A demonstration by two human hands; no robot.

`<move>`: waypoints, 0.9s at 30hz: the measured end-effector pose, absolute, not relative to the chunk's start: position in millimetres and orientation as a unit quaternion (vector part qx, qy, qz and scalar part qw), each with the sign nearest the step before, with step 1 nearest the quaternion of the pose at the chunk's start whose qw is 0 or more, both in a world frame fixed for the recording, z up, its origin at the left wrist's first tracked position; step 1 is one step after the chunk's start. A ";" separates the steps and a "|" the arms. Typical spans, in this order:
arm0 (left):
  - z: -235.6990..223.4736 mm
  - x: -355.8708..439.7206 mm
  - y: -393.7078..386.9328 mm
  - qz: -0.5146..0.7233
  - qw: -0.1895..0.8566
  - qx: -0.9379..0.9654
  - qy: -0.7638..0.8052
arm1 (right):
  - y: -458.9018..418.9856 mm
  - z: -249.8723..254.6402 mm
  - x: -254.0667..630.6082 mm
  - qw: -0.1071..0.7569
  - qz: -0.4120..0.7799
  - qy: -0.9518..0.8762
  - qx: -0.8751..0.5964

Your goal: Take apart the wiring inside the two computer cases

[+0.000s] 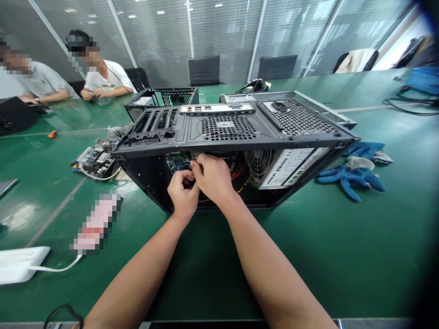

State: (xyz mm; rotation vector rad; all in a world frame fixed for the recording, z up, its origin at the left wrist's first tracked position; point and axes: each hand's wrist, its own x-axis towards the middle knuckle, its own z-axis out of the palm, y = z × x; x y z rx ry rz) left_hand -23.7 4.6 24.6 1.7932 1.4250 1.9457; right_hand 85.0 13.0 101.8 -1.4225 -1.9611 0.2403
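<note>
A black computer case (192, 132) lies on the green table with its side open towards me and its rear panel facing up. Both my hands reach into the opening, close together in front of the motherboard (178, 161). My left hand (183, 194) has its fingers curled in, thumb near the index finger. Touching or almost touching it, my right hand (212, 176) has bent fingers pointing at the board. Whatever the fingertips grip is hidden. To their right sit the power supply (288, 169) with its fan grille and some red wires.
Blue gloves (356, 176) lie to the right. On the left are a loose circuit board (98, 160), a blurred-out pink object (98, 224) and a white power bank (20, 265) joined by a cable. Another case (164, 97) stands behind. Two people sit across at far left.
</note>
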 end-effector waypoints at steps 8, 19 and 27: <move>38.4 -24.4 1.6 0.625 0.012 0.596 0.504 | 13.7 100.6 85.0 0.337 0.076 -0.752 -0.562; 36.8 -25.7 0.7 0.622 0.048 0.590 0.513 | 13.9 101.4 86.0 0.336 0.084 -0.749 -0.565; 34.9 -26.3 1.2 0.633 0.159 0.562 0.509 | 16.0 101.0 86.8 0.352 0.115 -0.745 -0.555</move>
